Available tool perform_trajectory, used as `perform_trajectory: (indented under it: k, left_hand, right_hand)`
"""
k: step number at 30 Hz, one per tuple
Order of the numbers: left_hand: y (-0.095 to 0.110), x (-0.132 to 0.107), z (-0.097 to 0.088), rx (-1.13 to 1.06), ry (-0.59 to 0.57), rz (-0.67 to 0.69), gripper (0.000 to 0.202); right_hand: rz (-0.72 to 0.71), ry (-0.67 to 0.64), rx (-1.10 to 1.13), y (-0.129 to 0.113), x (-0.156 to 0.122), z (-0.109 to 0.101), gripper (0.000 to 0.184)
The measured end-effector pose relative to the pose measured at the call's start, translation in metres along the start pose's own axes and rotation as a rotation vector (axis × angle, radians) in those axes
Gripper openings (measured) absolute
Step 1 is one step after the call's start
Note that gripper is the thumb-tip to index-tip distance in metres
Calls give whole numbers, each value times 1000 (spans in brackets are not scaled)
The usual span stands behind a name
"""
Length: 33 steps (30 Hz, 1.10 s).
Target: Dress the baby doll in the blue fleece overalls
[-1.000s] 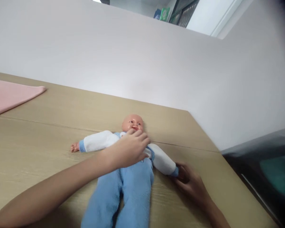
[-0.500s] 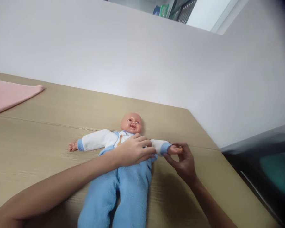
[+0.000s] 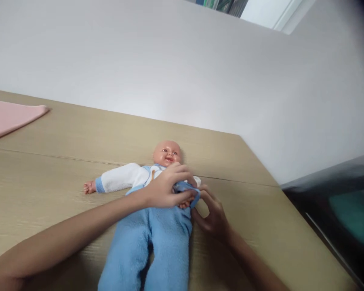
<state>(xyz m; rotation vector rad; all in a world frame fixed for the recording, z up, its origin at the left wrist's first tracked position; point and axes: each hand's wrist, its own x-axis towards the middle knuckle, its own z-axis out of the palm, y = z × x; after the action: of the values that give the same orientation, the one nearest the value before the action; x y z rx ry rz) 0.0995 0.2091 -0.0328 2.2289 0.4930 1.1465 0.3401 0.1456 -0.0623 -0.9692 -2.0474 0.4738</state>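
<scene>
Fleecy blue-and-white doll (image 3: 157, 230) lies on wood-grain table (image 3: 48, 173), left hand (image 3: 165, 189) grip clamped on soft cuff (image 3: 186, 187), right hand (image 3: 214, 217) grip unclear

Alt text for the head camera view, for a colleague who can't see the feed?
A baby doll in a white top and blue trousers lies face up on a wooden table, one sleeve folded across its chest. The person's left hand grips that sleeve's blue cuff while the right hand touches it from the side. A pink cloth lies far left.
</scene>
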Motion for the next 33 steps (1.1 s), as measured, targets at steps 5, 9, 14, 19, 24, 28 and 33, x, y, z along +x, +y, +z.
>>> perform_trajectory:
  k: [5, 9, 14, 19, 24, 28, 33]
  left_hand:
    - [-8, 3, 1, -53, -59, -150, 20]
    - [-10, 0, 2, 21, -76, -174, 12]
    - [-13, -1, 4, 80, -125, -217, 5]
    - [-16, -2, 6, 85, -107, -221, 19]
    - [-15, -3, 7, 89, -72, -229, 20]
    - [-14, -2, 6, 77, -57, -253, 22]
    - [-15, -2, 5, 0, -93, -251, 22]
  right_hand:
    - [173, 23, 288, -3, -10, 11, 18]
    - [399, 331, 549, 0, -18, 26, 23]
    - [640, 352, 665, 2, -22, 26, 32]
    - [494, 378, 485, -7, -30, 27, 26]
    - [510, 283, 430, -13, -39, 39, 39]
    - [606, 307, 423, -8, -43, 48, 62]
    - [680, 385, 420, 7, -43, 53, 73]
